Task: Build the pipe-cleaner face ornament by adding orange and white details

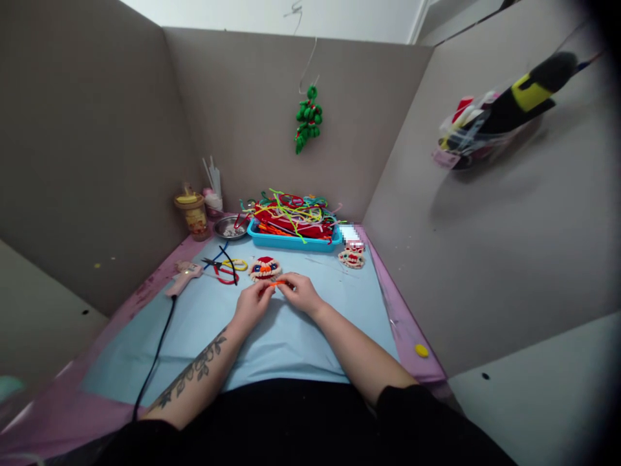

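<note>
Between my two hands is a short piece of orange pipe cleaner (277, 283). My left hand (255, 301) pinches its left end, and my right hand (301, 294) grips the other end, with the fingertips close together. Just beyond my fingers lies a round red and cream pipe-cleaner face (264, 268) with blue eyes and an orange nose. To its left rest scissors (228, 266) with red and yellow handles, a black pipe cleaner (233, 272) lying across them. A similar cream and red face (351, 258) sits farther off to the right.
A blue tray (294, 242) heaped with coloured pipe cleaners stands at the back. Left of it are a metal bowl (231, 227), a lidded cup (193, 213) and a pink glue gun (183, 278) with a black cord. Grey partitions (242, 97) enclose the table.
</note>
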The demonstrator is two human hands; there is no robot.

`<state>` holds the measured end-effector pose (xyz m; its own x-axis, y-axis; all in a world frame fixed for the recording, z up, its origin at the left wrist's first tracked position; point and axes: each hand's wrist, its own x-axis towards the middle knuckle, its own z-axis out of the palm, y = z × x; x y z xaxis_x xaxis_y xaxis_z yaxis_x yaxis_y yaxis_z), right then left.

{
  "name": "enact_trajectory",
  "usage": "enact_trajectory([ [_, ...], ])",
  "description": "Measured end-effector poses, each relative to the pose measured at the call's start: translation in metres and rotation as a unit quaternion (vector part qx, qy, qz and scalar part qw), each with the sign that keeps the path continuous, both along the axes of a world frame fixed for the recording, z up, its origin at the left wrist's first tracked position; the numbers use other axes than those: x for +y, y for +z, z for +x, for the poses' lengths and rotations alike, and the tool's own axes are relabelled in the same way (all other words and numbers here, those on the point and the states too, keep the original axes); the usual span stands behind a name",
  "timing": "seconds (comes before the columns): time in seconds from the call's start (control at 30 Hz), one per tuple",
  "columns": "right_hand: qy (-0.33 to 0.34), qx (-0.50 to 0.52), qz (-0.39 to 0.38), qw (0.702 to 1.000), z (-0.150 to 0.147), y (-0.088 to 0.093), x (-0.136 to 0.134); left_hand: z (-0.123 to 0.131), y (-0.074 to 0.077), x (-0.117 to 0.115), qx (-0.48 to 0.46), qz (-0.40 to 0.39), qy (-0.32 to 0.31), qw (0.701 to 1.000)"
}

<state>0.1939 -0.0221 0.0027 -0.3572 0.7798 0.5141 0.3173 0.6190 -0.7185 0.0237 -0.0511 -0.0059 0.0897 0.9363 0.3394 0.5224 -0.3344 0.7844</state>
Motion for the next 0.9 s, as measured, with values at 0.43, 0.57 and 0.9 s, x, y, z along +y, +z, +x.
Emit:
enact_trajectory([
  [0.43, 0.029, -0.017, 0.078, 0.996, -0.0009, 0.0021, 0.0, 0.0011, 0.0047, -0.0008, -0.019, -0.031, -0.038, 0.999],
  [0.57, 0.01, 0.014, 0.014, 1.0, -0.0029, 0.0036, -0.0021, 0.0001, 0.0052, -0.0004, -0.017, -0.019, -0.016, 1.0],
  [0.9, -0.001, -0.012, 0.012, 1.0, -0.0051, -0.0008, -0.0014, 0.0005, 0.0065, 0.0001, -0.036, -0.05, -0.018, 0.998],
])
